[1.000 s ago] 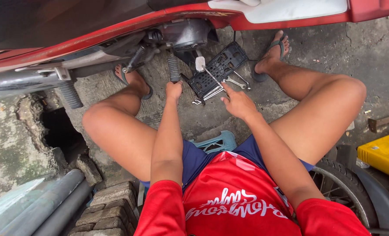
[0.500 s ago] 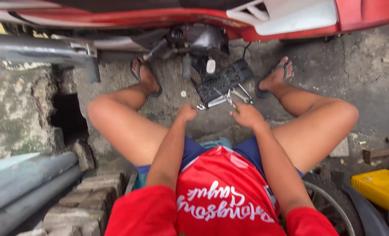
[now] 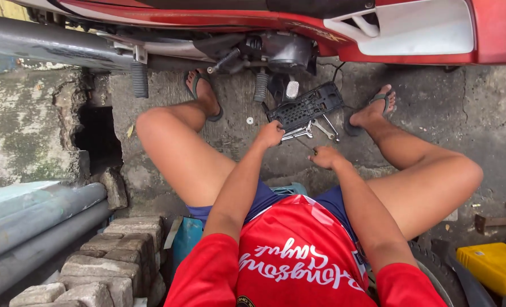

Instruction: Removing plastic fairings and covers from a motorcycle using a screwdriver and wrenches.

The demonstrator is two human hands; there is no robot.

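Head view, left hand [image 3: 271,135] gripping one black panel [image 3: 306,106], right hand [image 3: 324,157] pinching one screwdriver [image 3: 306,146]

Person seated low on concrete ground, knees spread, facing a red motorcycle [image 3: 298,23]. Left hand [image 3: 271,134] closed at the edge of a black plastic panel [image 3: 307,106] lying on the ground below the engine. Right hand [image 3: 326,157] just beside it, fingers curled around a small dark tool; tool type unclear. Metal wrenches [image 3: 315,129] lie partly under the panel. Small washer [image 3: 249,120] on the concrete left of the panel. Yellow case [image 3: 494,267] at lower right; grey paving bricks [image 3: 102,258] at lower left.
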